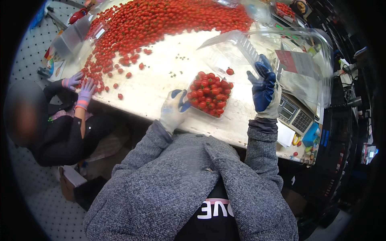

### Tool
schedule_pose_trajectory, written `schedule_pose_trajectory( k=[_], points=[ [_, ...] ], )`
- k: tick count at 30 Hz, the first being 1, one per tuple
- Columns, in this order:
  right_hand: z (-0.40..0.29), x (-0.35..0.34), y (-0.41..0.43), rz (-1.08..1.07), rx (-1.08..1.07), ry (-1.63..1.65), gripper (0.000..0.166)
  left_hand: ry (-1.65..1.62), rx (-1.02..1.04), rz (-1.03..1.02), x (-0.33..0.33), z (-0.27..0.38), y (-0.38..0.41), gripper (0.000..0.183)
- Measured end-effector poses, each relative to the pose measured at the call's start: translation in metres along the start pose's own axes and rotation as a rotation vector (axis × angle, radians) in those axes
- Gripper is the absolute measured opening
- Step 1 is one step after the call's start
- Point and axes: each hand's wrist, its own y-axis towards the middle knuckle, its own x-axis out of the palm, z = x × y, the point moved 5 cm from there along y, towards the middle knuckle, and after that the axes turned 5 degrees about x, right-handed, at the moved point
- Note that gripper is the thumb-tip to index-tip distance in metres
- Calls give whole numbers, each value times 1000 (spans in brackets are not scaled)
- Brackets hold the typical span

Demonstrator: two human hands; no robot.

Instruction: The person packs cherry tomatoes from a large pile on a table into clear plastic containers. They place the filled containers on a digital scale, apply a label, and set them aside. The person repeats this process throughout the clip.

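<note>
My left hand (175,110), in a white glove with blue coating, is beside the left edge of a clear plastic punnet (224,112) filled with red cherry tomatoes (208,94). Its fingers are apart; contact with the punnet's edge is unclear. My right hand (263,86), gloved alike, is raised right of the punnet, palm leftward. Its fingers meet the ridged edge of a clear plastic clamshell container (238,42); whether they grip it is unclear. A single tomato (230,71) lies just behind the filled punnet.
A large heap of cherry tomatoes (150,19) covers the white table's (144,99) far side. At left, a co-worker's gloved hands (85,93) touch tomatoes. Large clear plastic containers (319,57) and a digital scale (294,113) are at right. Yellow-handled scissors (296,139) lie near the front corner.
</note>
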Motion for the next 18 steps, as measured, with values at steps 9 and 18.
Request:
schedule_pose_trajectory(
  k=[9,18],
  points=[
    [10,1,6,-175,139,91,61,-1094,-401,-60,16,2,36,45],
    [36,31,21,-435,337,113,52,-1205,-385,-31,26,6,67,33]
  ],
)
